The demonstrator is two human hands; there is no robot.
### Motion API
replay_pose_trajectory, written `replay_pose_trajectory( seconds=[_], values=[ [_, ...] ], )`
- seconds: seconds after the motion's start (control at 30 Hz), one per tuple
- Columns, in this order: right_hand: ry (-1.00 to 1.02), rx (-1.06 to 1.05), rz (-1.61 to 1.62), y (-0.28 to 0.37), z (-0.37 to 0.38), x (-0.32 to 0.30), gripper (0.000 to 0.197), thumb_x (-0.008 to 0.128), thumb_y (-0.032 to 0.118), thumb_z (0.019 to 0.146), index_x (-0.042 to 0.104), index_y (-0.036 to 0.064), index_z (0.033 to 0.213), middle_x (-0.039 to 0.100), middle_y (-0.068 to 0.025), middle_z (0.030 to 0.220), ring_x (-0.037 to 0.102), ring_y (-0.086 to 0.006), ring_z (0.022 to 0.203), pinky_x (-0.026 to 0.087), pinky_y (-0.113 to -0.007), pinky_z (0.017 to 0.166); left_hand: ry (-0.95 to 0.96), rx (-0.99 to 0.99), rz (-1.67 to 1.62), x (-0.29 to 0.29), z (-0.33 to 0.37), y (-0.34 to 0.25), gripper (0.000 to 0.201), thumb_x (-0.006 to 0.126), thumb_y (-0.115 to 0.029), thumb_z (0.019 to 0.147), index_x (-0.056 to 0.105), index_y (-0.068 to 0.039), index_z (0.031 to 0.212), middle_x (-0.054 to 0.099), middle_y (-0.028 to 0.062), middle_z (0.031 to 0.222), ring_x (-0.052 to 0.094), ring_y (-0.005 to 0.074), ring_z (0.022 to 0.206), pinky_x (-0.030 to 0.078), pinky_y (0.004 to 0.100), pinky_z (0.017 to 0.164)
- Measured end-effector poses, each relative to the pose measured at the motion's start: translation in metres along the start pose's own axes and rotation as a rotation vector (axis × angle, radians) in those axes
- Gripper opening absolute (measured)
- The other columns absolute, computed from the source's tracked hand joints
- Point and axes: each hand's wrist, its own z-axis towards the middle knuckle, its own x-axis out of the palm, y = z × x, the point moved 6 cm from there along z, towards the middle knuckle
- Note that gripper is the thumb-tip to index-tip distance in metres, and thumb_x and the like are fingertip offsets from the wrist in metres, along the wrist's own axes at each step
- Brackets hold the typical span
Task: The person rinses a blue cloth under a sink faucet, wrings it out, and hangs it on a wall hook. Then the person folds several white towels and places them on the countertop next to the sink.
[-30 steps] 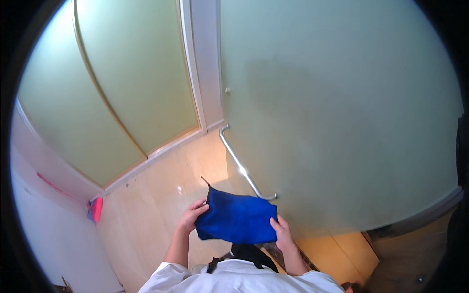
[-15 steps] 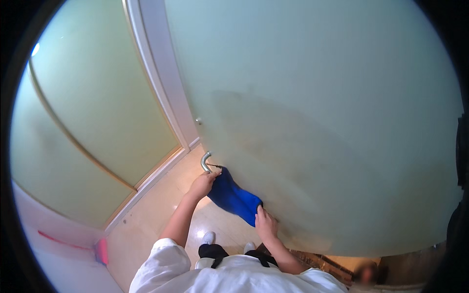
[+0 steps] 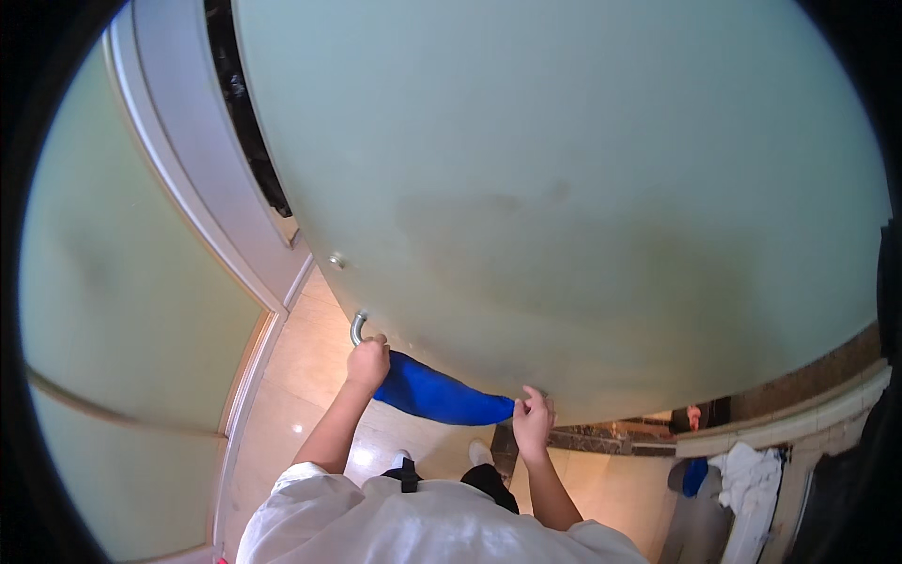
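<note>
A blue cloth [image 3: 442, 393] is stretched between my two hands in front of a frosted glass door [image 3: 564, 263]. My left hand [image 3: 368, 365] is closed on its left end. That hand also presses against the curved metal door handle [image 3: 358, 326], whose lower part it hides. My right hand [image 3: 533, 418] pinches the cloth's other end between thumb and fingers, close to the glass, with some fingers raised. The cloth sags slightly in the middle.
A round metal knob [image 3: 335, 260] sits on the glass above the handle. Dark items [image 3: 246, 122] show through the gap beside the door. A second frosted panel [image 3: 122, 282] stands at the left. White fabric [image 3: 750, 477] and a small blue item [image 3: 694, 477] lie at lower right.
The door has shifted left in view, and a gap now shows along its far edge. The cloth has swung flatter, my right hand moving up and right. More of the lower right area shows.
</note>
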Motion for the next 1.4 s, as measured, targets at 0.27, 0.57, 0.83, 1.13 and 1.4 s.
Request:
replay_pose_trajectory(
  seconds=[0.27, 0.57, 0.83, 1.13, 1.4],
  values=[
    [-0.503, 0.318, 0.511, -0.018, -0.017, 0.001, 0.016, 0.062, 0.005, 0.082, 0.055, 0.0025, 0.097, 0.058, -0.0065, 0.071, 0.053, -0.0139, 0.062, 0.045, -0.028, 0.060, 0.009, 0.053, -0.112, -0.006, -0.002, 0.018, 0.014, 0.062, -0.018, 0.080, 0.063, -0.004, 0.084, 0.064, 0.0188, 0.077, 0.063, 0.0350, 0.069, 0.050, 0.0429, 0.061],
    [-0.095, 0.523, 0.657, -0.037, -0.068, 0.059, 0.025, 0.072, 0.019, 0.078, 0.062, -0.0035, 0.082, 0.065, -0.0080, 0.071, 0.060, -0.0144, 0.068, 0.046, -0.028, 0.063, 0.016, 0.060, -0.195, -0.005, -0.003, 0.021, 0.012, 0.065, -0.009, 0.076, 0.064, -0.003, 0.087, 0.064, 0.0190, 0.072, 0.064, 0.0334, 0.068, 0.051, 0.0404, 0.062],
    [-0.367, 0.374, 0.560, -0.024, -0.041, -0.002, 0.020, 0.072, 0.014, 0.078, 0.062, -0.0023, 0.075, 0.056, -0.0014, 0.065, 0.046, -0.0066, 0.059, 0.038, -0.024, 0.054, -0.063, 0.061, -0.307, -0.008, 0.007, 0.026, 0.009, 0.066, -0.007, 0.074, 0.063, -0.002, 0.081, 0.063, 0.0163, 0.067, 0.064, 0.0291, 0.063, 0.050, 0.0356, 0.059],
    [-0.094, 0.406, 0.268, -0.034, -0.046, 0.009, 0.025, 0.072, 0.017, 0.074, 0.062, 0.0016, 0.092, 0.061, -0.0105, 0.082, 0.057, -0.0198, 0.073, 0.044, -0.032, 0.066, -0.071, 0.065, -0.219, -0.007, 0.008, 0.024, 0.016, 0.066, -0.006, 0.074, 0.061, -0.002, 0.089, 0.062, 0.0192, 0.078, 0.062, 0.0313, 0.074, 0.048, 0.0395, 0.065],
    [-0.083, -0.205, -0.151, 0.064, -0.040, 0.002, 0.040, 0.063, 0.016, 0.076, 0.055, 0.0111, 0.114, 0.057, -0.0083, 0.111, 0.051, -0.0219, 0.109, 0.031, -0.044, 0.099, -0.043, 0.757, -0.043, 0.007, -0.064, -0.091, 0.052, 0.069, -0.024, 0.072, 0.052, -0.008, 0.119, 0.049, 0.0165, 0.117, 0.046, 0.0334, 0.107, 0.034, 0.0472, 0.094]
  ],
)
